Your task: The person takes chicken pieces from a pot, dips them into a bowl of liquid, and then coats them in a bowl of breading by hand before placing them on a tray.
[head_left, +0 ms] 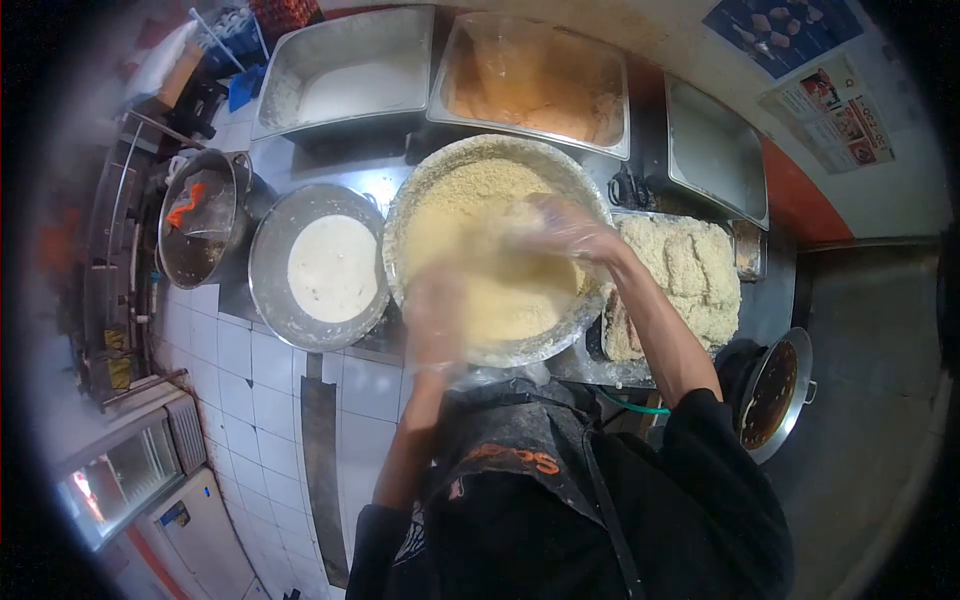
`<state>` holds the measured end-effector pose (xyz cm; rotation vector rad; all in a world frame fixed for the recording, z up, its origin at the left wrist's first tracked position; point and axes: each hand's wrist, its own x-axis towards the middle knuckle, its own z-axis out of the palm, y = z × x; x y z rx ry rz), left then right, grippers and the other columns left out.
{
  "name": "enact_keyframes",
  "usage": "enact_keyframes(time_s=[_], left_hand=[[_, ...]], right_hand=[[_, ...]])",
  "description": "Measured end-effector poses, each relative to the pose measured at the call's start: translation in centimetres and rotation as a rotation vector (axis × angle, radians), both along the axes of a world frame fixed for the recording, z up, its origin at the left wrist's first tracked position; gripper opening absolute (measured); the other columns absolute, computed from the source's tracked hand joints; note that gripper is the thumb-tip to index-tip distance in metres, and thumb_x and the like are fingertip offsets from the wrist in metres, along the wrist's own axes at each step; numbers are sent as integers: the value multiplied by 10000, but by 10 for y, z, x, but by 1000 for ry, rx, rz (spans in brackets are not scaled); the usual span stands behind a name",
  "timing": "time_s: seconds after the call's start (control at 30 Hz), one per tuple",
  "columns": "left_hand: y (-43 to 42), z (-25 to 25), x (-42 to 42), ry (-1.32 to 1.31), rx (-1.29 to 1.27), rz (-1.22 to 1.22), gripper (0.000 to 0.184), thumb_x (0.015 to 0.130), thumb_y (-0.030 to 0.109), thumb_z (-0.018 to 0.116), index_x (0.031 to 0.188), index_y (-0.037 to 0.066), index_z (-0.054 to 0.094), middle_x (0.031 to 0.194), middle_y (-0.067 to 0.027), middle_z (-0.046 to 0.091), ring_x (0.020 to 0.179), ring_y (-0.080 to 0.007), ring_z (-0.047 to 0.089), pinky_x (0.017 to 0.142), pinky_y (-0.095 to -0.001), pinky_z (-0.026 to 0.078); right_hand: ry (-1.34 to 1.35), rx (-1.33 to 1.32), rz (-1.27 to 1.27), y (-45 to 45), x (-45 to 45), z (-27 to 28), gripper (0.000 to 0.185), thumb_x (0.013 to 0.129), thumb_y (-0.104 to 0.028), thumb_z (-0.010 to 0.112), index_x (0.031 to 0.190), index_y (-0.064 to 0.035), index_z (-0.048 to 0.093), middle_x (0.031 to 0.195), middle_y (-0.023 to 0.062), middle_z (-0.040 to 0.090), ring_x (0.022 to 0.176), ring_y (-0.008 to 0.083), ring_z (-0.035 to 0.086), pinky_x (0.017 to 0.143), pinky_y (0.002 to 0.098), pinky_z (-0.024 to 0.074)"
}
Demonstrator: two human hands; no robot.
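A large metal bowl (405, 180) holds pale yellow breading crumbs (490, 180). Over its left front part is my left hand (437, 305), smeared by motion, so its fingers cannot be read. My right hand (565, 228), in a clear plastic glove, reaches over the bowl's right side. Its fingers are bent around a pale, crumb-covered lump, too blurred to name. To the left stands a metal bowl (268, 300) of white batter (335, 268). A tray to the right is heaped with crumb-coated pieces (680, 280), beneath my right forearm.
Along the back are a steel pan with white powder (365, 90), another with orange-brown powder (540, 100), and a third steel pan (715, 150). A deep pot (240, 200) stands far left. A wok of dark liquid (772, 395) sits at the lower right.
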<state>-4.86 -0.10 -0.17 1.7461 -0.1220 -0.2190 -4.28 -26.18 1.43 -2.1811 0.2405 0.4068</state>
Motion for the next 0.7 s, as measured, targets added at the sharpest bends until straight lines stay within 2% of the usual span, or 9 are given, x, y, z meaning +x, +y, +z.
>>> enact_keyframes(time_s=[0.07,0.13,0.2,0.23,0.3,0.43,0.5,0.63,0.7], left_hand=[[-6,27,14,14,134,-134,343,924,135,620,1219,-38,588,1140,-140,648,1004,-215,638,910,-329,475],[-17,49,31,25,271,-263,370,920,162,634,1228,-36,586,1108,-132,664,998,-210,642,896,-319,478],[-29,62,43,252,386,-464,445,899,203,673,1264,-28,566,1066,-104,684,970,-180,643,864,-306,487],[-31,44,43,245,388,-472,445,899,203,673,1264,-28,566,1066,-104,684,970,-180,643,864,-306,487],[-34,-14,46,104,-97,-518,449,878,201,697,1246,-26,577,1089,-99,674,956,-163,635,847,-298,493],[-42,-51,66,70,8,-547,442,869,193,706,1228,-33,579,1082,-89,665,952,-150,625,843,-285,492],[-38,-39,73,-171,-92,-742,420,857,182,715,1192,-38,592,1063,-84,657,933,-152,619,846,-279,484],[-37,-4,78,-196,16,-890,389,849,191,714,1152,-31,613,1041,-73,656,910,-146,607,833,-280,476],[-40,24,72,297,26,-760,363,838,200,711,1111,-25,629,1042,-71,658,907,-149,597,820,-282,466]], right_hand=[[-61,460,-130,-11,-13,-21,697,805,-256,757,1354,57,465,1306,163,581,1149,272,592,1010,382,459],[31,573,-213,-8,-21,-8,672,820,-208,746,1361,58,450,1318,161,567,1156,255,585,1013,374,461],[122,687,-299,1,-31,13,650,836,-160,736,1368,60,435,1331,159,553,1164,239,578,1015,366,462],[103,758,-366,10,-35,24,621,852,-142,717,1369,55,435,1302,163,568,1146,226,585,1010,353,466],[87,887,-505,16,-47,19,626,858,-199,722,1372,27,445,1226,159,603,1094,218,599,998,361,474],[-15,528,-360,12,-57,39,695,838,-305,746,1377,16,446,1244,183,591,1119,244,587,1018,377,456],[33,290,-270,9,-62,50,781,813,-387,755,1389,21,424,1282,208,571,1175,295,559,1031,401,437],[-129,248,-151,3,-68,9,769,821,-447,722,1378,8,451,1359,224,515,1245,339,510,1066,420,393],[-234,308,-127,10,-71,21,770,816,-474,713,1368,5,470,1366,226,509,1252,345,505,1079,412,382]])
